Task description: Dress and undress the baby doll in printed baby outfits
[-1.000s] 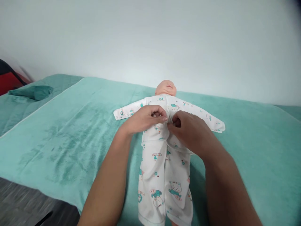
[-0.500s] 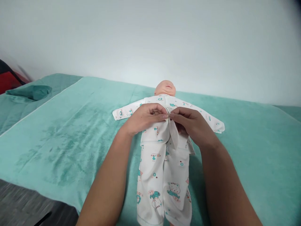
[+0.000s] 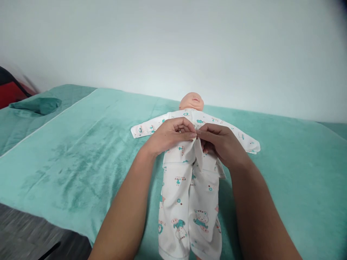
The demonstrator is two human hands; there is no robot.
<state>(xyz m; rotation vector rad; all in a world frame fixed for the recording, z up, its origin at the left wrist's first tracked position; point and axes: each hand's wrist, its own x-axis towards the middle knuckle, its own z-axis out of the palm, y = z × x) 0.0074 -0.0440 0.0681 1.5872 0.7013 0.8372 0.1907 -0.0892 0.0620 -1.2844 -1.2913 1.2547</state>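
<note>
A baby doll [image 3: 191,100] lies on its back on a teal towel [image 3: 81,151], head away from me. It wears a white printed shirt [image 3: 151,127] with sleeves spread out and matching printed trousers [image 3: 189,206]. My left hand [image 3: 169,135] and my right hand [image 3: 219,142] meet over the doll's chest. Each pinches one front edge of the shirt between thumb and fingers, and the fingertips touch at the middle. Below the pinch, a flap of the shirt front hangs open.
The towel covers a bed or table against a pale wall. A folded teal cloth [image 3: 36,105] lies at the far left, with a red and black object [image 3: 9,92] behind it. A grey floor [image 3: 24,234] shows at the bottom left.
My right hand has moved up from the doll's belly to the chest, lifting the right shirt edge to meet my left hand. The shirt flap below now hangs open.
</note>
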